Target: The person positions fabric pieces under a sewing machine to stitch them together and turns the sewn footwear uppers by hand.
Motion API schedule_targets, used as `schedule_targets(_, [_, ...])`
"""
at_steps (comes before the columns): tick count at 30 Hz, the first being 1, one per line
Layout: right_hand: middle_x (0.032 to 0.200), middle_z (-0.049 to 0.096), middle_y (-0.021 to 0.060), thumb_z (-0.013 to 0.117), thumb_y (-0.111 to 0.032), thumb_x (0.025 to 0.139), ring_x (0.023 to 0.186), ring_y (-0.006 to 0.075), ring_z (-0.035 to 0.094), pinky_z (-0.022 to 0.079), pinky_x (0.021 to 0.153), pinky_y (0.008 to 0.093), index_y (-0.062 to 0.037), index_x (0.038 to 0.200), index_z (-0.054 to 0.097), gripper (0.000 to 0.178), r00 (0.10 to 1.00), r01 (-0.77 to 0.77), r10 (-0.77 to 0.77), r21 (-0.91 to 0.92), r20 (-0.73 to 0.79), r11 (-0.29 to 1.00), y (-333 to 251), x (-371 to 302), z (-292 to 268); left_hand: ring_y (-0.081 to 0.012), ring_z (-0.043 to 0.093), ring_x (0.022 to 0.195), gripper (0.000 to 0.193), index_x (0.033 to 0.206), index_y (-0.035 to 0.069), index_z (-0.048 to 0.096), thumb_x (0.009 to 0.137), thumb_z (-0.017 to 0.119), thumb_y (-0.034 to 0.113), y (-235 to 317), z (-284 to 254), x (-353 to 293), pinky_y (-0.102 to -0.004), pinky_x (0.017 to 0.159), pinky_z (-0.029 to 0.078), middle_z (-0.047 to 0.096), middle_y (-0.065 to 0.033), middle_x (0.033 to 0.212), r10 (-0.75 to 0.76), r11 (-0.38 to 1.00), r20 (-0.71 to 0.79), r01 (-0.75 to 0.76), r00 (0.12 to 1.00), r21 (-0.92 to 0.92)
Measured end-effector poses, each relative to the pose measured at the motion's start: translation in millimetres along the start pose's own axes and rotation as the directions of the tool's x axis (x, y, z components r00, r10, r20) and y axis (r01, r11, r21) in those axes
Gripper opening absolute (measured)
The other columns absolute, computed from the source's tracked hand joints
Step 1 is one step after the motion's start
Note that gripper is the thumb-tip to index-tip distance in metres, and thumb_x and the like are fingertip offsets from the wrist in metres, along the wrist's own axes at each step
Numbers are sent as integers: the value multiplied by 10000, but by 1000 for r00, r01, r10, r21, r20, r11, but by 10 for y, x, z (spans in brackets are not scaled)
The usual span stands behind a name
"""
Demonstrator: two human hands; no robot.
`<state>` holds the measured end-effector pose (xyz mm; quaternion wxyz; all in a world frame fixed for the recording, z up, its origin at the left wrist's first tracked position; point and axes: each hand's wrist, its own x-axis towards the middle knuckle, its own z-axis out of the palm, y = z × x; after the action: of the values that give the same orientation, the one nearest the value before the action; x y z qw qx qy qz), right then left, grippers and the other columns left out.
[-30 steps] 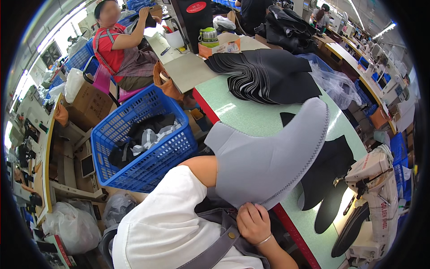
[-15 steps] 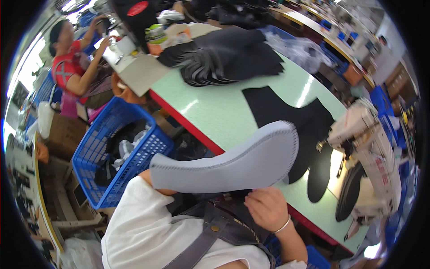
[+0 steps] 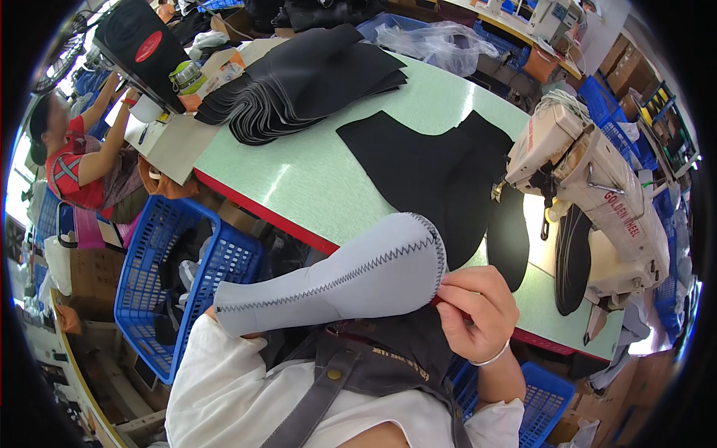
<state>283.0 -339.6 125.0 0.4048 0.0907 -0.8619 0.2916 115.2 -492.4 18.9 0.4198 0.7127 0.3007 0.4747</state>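
Observation:
A light grey sock (image 3: 336,280) with dark zigzag stitching is pulled over my left hand and lies crosswise in front of me. The left fingers are hidden inside it; only a bit of my left forearm (image 3: 254,337) shows at its narrow opening. One stitched seam runs along the sock's length, and another curves round its wide right end. There my right hand (image 3: 482,310) has thumb and forefinger closed together on the stitched edge. Beyond the sock, flat black cut pieces (image 3: 441,172) lie on the pale green table (image 3: 299,175).
A cream sewing machine (image 3: 597,179) stands at the right, with dark sole-shaped pieces (image 3: 573,261) beside it. Stacked black sheets (image 3: 299,82) lie at the table's far left. A blue basket (image 3: 142,299) holding fabric stands on my left. Another person (image 3: 78,168) works at the far left.
The sock has been turned, so its long seam now faces me instead of running along the upper edge. My right hand has come up to its wide end. The view has shifted right.

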Motion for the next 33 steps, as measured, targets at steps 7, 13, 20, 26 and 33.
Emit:
schedule_targets(7, [885,680,117,756,-31,716,694,259,641,506,595,329,1,907,686,206,1000,17,-17,14,-8,1000,23,13,61,-224,529,1230,388,1349,8,514,970,483,87,-116,35,132,-336,1008,458,534,-133,1378,21,1000,23,-22,1000,12])
schedule_targets(13, [891,677,119,752,-10,712,713,262,642,505,602,329,0,897,679,199,1000,-5,5,17,-10,1000,29,30,85,-225,529,1234,388,1352,10,511,975,476,94,-160,22,154,-336,1009,459,530,-132,1382,45,998,23,-46,999,39])
schedule_targets(20, [1143,643,198,633,9,812,939,284,644,555,734,332,10,1094,656,283,966,-240,252,154,-66,959,35,12,79,-226,528,1238,387,1355,13,507,981,468,102,-256,95,383,-336,1011,459,526,-131,1388,32,988,-51,-24,998,151])
schedule_targets(26, [1271,578,280,491,-61,890,1135,385,577,474,943,445,3,1140,658,308,993,-112,91,312,81,944,350,-11,-14,-227,527,1241,387,1358,15,504,986,461,109,-219,297,198,-337,1012,460,523,-130,1392,5,938,-195,63,981,341])
schedule_targets(33, [1129,627,179,645,-370,927,1090,369,579,466,895,455,-105,907,669,267,986,-150,164,492,15,858,446,-95,87,-228,526,1245,386,1362,17,501,992,454,118,-308,383,187,-337,1013,461,519,-129,1397,22,869,-321,141,947,474])
